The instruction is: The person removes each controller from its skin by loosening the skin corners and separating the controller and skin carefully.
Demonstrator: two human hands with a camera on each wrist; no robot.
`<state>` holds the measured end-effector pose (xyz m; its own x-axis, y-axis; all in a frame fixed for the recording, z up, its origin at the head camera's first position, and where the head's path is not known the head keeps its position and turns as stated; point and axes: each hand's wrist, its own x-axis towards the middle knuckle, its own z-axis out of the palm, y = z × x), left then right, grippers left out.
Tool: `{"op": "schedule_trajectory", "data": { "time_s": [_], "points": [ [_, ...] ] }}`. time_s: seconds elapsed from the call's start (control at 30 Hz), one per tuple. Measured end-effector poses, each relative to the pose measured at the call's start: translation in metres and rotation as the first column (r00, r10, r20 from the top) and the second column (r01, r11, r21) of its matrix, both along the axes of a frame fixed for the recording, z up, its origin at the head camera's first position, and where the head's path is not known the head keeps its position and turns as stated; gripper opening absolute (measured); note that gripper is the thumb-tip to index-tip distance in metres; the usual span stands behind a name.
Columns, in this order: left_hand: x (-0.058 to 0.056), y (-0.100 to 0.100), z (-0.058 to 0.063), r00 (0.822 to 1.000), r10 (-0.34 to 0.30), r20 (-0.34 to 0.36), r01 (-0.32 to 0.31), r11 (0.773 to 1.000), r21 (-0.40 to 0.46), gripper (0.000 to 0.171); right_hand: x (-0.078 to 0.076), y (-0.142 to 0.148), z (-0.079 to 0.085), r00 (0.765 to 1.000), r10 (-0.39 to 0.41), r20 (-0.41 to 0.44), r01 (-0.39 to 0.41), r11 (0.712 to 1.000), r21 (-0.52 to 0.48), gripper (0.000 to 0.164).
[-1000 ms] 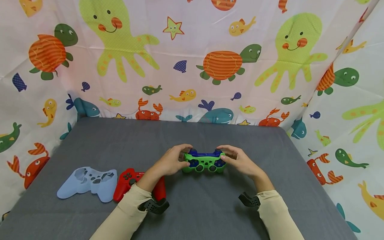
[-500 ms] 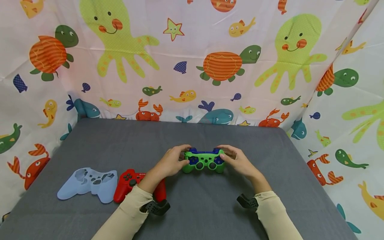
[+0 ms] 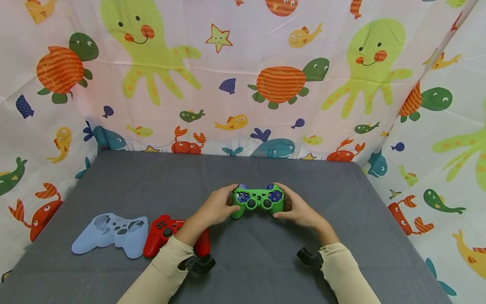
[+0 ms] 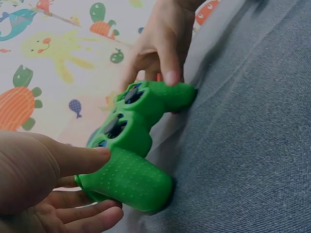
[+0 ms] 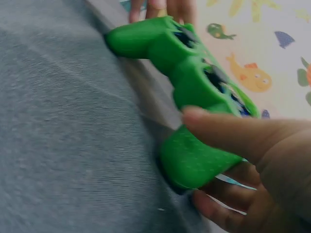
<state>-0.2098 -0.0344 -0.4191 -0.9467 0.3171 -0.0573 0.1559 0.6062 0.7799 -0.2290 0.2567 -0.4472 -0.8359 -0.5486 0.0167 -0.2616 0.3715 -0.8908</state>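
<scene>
A blue game controller [image 3: 244,197] wears a bumpy green silicone cover [image 3: 259,193] at the middle of the table. Its face with buttons and sticks is turned toward the head camera. My left hand [image 3: 217,207] holds the left grip, thumb on the near side and fingers behind it. On the opposite side, my right hand [image 3: 302,210] holds the right grip in a similar way. In the right wrist view the thumb lies across the green grip [image 5: 199,155], with fingers beneath. Both grip ends appear close to or touching the cloth; I cannot tell which.
A red Sony controller [image 3: 152,241] lies left of my left forearm, which partly covers it. Beside it lies a light blue silicone controller cover [image 3: 114,236]. Grey cloth [image 3: 262,261] covers the table. A sea-animal curtain [image 3: 235,55] hangs behind and at the sides.
The green-covered controller has tilted so that its face turns more toward the head camera. My right thumb has moved from the button area down to the right grip. Left hand barely moved.
</scene>
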Motion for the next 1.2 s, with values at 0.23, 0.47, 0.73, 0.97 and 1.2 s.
{"op": "schedule_trajectory", "data": {
  "time_s": [0.23, 0.47, 0.73, 0.97, 1.2],
  "points": [
    [-0.0006, 0.0020, -0.0054, 1.000, -0.021, -0.020, 0.020, 0.999, -0.043, 0.074, 0.0029, -0.0068, -0.0019, 0.994, -0.102, -0.049, 0.104, 0.994, 0.040, 0.078],
    [-0.0007, 0.0026, -0.0048, 1.000, -0.003, -0.022, 0.001, 0.996, -0.085, 0.078, 0.0040, -0.0061, 0.0012, 0.996, -0.088, -0.018, 0.089, 0.994, 0.058, 0.072],
    [-0.0011, 0.0044, -0.0070, 0.999, 0.033, -0.025, -0.035, 0.997, -0.074, 0.078, 0.0037, -0.0076, -0.0002, 0.997, -0.070, 0.028, 0.069, 0.997, 0.040, 0.071],
    [-0.0011, 0.0058, -0.0068, 0.993, 0.103, -0.050, -0.105, 0.993, -0.053, 0.067, 0.0035, -0.0099, -0.0005, 0.995, -0.067, 0.079, 0.068, 0.998, -0.015, 0.070],
    [-0.0005, 0.0032, -0.0084, 0.993, 0.089, -0.075, -0.094, 0.993, -0.066, 0.061, 0.0040, -0.0099, -0.0005, 0.995, -0.050, 0.090, 0.051, 0.999, -0.010, 0.066]
  ]
}}
